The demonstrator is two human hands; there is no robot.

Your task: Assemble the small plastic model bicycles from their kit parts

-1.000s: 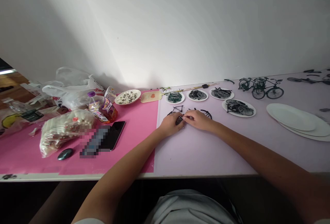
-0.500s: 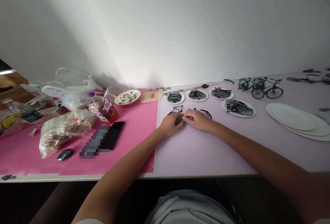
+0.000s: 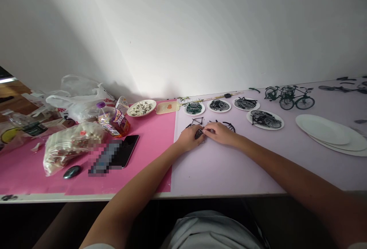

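Small dark part [image 3: 198, 133], rounded; fingers of left hand [image 3: 187, 139] and right hand [image 3: 220, 133] pinching it; lilac table [image 3: 229, 167].

This looks like a home hobby bench used for small-scale assembly. A long table [image 3: 218, 172] stands against a bare white wall [image 3: 200, 31]. At its far middle, small plates of sorted parts [image 3: 219, 105] sit just beyond loose black bicycle parts [image 3: 197, 121]. Finished miniature bicycles [image 3: 289, 97] stand far right, with empty white plates [image 3: 323, 130] nearer. Household clutter fills the pink mat [image 3: 155, 142] on the left: a drink bottle [image 3: 113, 119], a phone [image 3: 126, 150], a snack bag [image 3: 71, 142], a bowl of seeds [image 3: 142, 108] and plastic bags [image 3: 80, 96].
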